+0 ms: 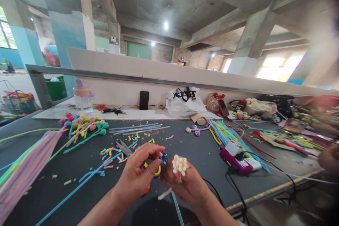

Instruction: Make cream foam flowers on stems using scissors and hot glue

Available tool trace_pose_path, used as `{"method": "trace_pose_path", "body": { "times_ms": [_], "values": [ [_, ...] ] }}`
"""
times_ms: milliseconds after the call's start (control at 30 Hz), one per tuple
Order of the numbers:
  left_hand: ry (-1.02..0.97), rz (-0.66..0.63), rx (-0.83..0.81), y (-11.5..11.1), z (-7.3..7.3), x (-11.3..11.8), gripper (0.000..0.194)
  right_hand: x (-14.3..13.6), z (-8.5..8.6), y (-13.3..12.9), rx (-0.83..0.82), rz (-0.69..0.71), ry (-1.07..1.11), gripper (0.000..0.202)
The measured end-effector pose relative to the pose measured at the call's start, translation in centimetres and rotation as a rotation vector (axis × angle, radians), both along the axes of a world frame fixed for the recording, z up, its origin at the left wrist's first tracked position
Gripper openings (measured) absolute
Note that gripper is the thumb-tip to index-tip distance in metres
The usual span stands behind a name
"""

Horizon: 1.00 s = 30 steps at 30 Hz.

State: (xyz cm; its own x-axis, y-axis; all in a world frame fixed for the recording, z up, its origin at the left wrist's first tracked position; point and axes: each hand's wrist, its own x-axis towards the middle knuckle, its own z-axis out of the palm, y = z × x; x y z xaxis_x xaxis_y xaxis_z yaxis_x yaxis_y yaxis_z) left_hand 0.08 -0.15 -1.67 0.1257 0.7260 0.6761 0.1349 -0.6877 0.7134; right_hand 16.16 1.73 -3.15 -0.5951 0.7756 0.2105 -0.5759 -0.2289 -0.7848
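Observation:
My right hand [185, 183] is closed around a cream cluster of short, soft-looking tips [179, 165], which faces up out of the fist. A pale strip [164, 194] and a translucent bluish stick [177, 208] show below that hand; whether it holds them is unclear. My left hand [140, 169] is curled, its thumb and fingertips meeting at a small dark-blue piece [164, 157] beside the right hand. What this piece is cannot be made out. Under the left hand lie scissors [124, 147], blades pointing away, with yellow and red handles partly hidden.
Fuzzy coloured stems [34, 169] and pompom-like flowers [84, 125] lie left. Short cut bits [108, 159] and clear sticks [137, 128] are scattered ahead. A purple power strip [235, 162] with cables is right. A bottle [83, 97], phone [144, 100] and white bag [185, 102] stand behind; another person's hand [328, 159] is far right.

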Motion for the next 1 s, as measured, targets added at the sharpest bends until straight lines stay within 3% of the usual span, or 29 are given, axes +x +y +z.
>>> {"method": "trace_pose_path", "body": {
  "times_ms": [167,267,400,500,567,733,833,933,1000],
  "values": [
    [0.028,0.025,0.020,0.0,0.2,0.0,0.018,-0.1,0.1,0.2,0.037,-0.037,-0.041,0.027],
    [0.007,0.103,-0.067,0.6,-0.1,0.0,0.018,0.4,0.9,0.5,0.089,-0.149,-0.164,0.027],
    [-0.038,0.165,-0.343,1.7,-1.0,0.5,0.019,1.2,1.5,1.1,0.342,-0.576,-0.560,0.024],
    [-0.086,-0.006,-0.558,2.1,-1.1,1.1,0.021,1.0,1.2,1.3,0.708,-0.957,-0.837,0.011],
    [-0.181,-0.140,-0.612,2.0,-1.0,1.5,0.023,0.4,0.6,1.3,0.872,-1.061,-0.860,0.006],
    [-0.472,-0.238,-0.641,2.0,-1.3,1.6,0.017,-1.7,-0.9,0.5,1.105,-1.105,-0.770,0.024],
    [-0.687,-0.325,-0.712,2.3,-1.5,1.3,0.014,-2.2,-1.5,-0.1,1.198,-1.049,-0.802,0.037],
    [-0.861,-0.408,-0.800,2.7,-1.3,0.7,0.010,-1.9,-1.3,-0.5,1.241,-0.936,-0.843,0.042],
    [-0.903,-0.437,-0.836,2.8,-1.1,0.4,0.009,-1.5,-0.8,-0.5,1.187,-0.907,-0.804,0.034]
  ]
}}
